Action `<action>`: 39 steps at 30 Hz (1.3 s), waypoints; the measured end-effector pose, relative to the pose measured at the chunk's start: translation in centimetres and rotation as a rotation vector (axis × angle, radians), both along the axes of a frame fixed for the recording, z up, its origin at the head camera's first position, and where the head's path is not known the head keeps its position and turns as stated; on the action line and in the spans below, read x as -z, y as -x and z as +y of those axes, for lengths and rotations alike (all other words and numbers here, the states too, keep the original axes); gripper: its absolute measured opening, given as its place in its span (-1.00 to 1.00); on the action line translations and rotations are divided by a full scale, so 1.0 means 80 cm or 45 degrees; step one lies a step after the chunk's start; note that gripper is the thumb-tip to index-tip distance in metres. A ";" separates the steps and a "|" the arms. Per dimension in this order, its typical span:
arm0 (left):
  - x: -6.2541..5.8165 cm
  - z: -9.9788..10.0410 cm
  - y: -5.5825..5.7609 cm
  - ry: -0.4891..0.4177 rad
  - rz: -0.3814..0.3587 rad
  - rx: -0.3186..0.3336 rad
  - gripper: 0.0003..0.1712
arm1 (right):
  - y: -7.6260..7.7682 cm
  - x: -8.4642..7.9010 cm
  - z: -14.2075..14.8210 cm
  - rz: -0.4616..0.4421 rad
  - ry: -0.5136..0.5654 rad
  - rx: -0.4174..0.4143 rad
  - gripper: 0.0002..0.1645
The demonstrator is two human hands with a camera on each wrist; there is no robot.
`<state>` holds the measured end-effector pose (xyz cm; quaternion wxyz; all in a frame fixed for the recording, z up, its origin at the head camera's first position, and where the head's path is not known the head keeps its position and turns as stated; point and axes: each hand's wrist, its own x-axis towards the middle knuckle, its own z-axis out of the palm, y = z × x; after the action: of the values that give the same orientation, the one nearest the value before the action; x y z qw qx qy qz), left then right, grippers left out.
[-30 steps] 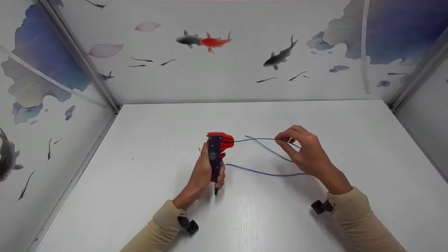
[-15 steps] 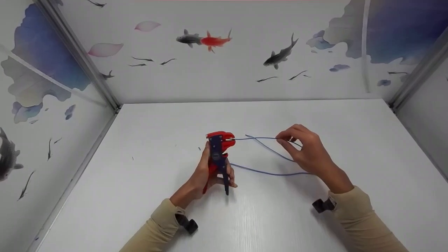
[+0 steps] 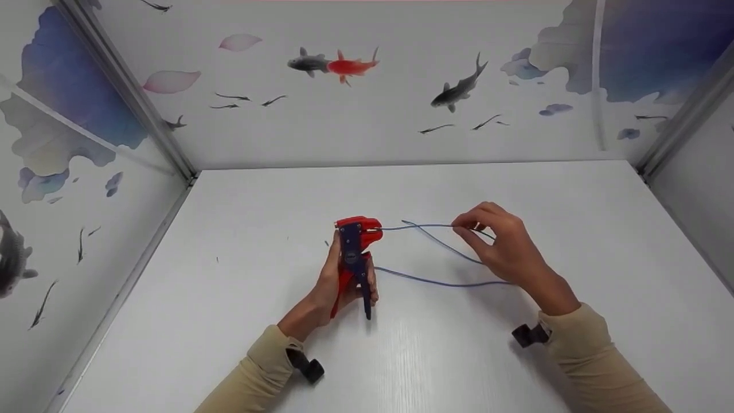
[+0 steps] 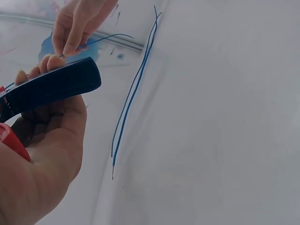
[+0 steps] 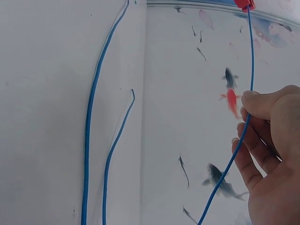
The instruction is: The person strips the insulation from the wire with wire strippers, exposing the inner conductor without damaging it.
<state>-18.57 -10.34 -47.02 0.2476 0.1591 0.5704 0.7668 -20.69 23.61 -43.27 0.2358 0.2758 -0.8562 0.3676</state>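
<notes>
My left hand (image 3: 328, 285) holds a wire stripper (image 3: 351, 244) with a red head and dark blue body, its fingers round the handles, which stand spread apart. From the right, a blue wire (image 3: 421, 225) runs level into the tool's mouth. My right hand (image 3: 504, 246) pinches this wire between thumb and fingers, a short way from the tool. In the right wrist view the held wire (image 5: 252, 56) bends down past the fingers. The wire's tip is hidden inside the red head (image 5: 245, 4).
Two more blue wires lie on the white table, one long (image 3: 436, 283) and one slanting (image 3: 450, 246). The left wrist view shows a bare metal end (image 4: 112, 173) on one. A small offcut (image 3: 327, 244) lies left of the tool. Printed wall panels (image 3: 390, 126) enclose the table.
The stripper's handles, squeezed together a second ago, have spread apart as the left fingers loosened. The tool has shifted slightly left in the last half second. The right hand keeps its pinch, hardly moving.
</notes>
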 end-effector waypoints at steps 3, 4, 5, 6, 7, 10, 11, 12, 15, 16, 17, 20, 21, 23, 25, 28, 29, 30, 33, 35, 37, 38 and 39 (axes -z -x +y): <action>0.001 -0.001 0.000 0.062 0.014 -0.033 -0.02 | 0.000 0.000 -0.001 0.009 0.004 -0.021 -0.73; 0.001 -0.001 0.000 0.079 0.018 -0.044 -0.01 | 0.000 0.000 -0.001 0.016 0.004 -0.029 -0.73; 0.001 -0.001 0.000 0.094 0.021 -0.053 -0.01 | 0.000 0.000 -0.001 0.025 0.006 -0.037 -0.73; 0.001 -0.001 0.000 0.105 0.024 -0.059 0.00 | 0.001 0.000 -0.001 0.034 0.007 -0.046 -0.73; 0.001 -0.001 0.000 0.113 0.027 -0.062 0.00 | 0.001 0.000 -0.002 0.043 0.007 -0.053 -0.74; 0.000 -0.001 0.000 0.125 0.034 -0.062 -0.01 | 0.002 0.000 -0.002 0.053 0.005 -0.062 -0.74; 0.000 0.000 0.000 0.127 0.037 -0.061 -0.01 | 0.002 0.000 -0.002 0.052 0.003 -0.058 -0.74; 0.000 0.000 0.000 0.129 0.041 -0.059 -0.01 | 0.002 -0.001 -0.002 0.047 0.000 -0.050 -0.74; -0.001 0.001 -0.001 0.146 0.051 -0.064 -0.03 | 0.001 -0.001 -0.001 0.027 -0.003 -0.021 -0.73; -0.001 0.001 -0.002 0.155 0.055 -0.068 -0.03 | 0.001 -0.002 -0.001 0.021 -0.006 -0.012 -0.73; -0.002 0.001 -0.002 0.165 0.059 -0.072 -0.03 | 0.001 -0.002 -0.001 0.015 -0.009 -0.003 -0.73; -0.003 0.002 -0.004 0.201 0.069 -0.095 -0.03 | 0.001 -0.001 -0.001 0.007 -0.011 0.007 -0.74; -0.003 0.003 -0.005 0.211 0.070 -0.102 -0.02 | 0.001 -0.001 -0.001 0.005 -0.014 0.009 -0.74; -0.003 0.003 -0.006 0.223 0.074 -0.114 0.00 | 0.002 -0.001 -0.001 0.004 -0.020 0.013 -0.74; -0.002 0.004 -0.007 0.228 0.075 -0.123 0.02 | 0.002 -0.001 -0.001 0.004 -0.025 0.016 -0.74; -0.001 0.005 -0.008 0.220 0.069 -0.128 0.05 | 0.001 -0.001 -0.002 0.006 -0.024 0.011 -0.75; -0.001 0.006 -0.008 0.219 0.066 -0.132 0.05 | 0.001 -0.001 -0.002 0.008 -0.021 0.007 -0.75; -0.001 0.006 -0.008 0.217 0.062 -0.135 0.06 | 0.001 -0.001 -0.002 0.010 -0.018 0.004 -0.75; -0.001 0.008 -0.009 0.217 0.050 -0.141 0.09 | 0.001 0.000 -0.002 0.021 -0.008 -0.008 -0.76; -0.001 0.009 -0.009 0.220 0.042 -0.146 0.09 | 0.001 0.001 -0.001 0.029 -0.002 -0.011 -0.76; 0.000 0.009 -0.009 0.223 0.035 -0.152 0.09 | 0.001 0.001 -0.001 0.035 0.000 -0.011 -0.75; 0.000 0.009 -0.010 0.224 0.031 -0.155 0.08 | 0.000 0.001 -0.001 0.036 0.001 -0.012 -0.75; 0.000 0.010 -0.010 0.223 0.027 -0.159 0.07 | 0.000 0.002 -0.001 0.035 -0.001 -0.009 -0.75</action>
<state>-17.78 -9.58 -47.04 0.2063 0.1091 0.6468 0.7261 -20.69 23.52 -43.40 0.2461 0.2841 -0.8520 0.3644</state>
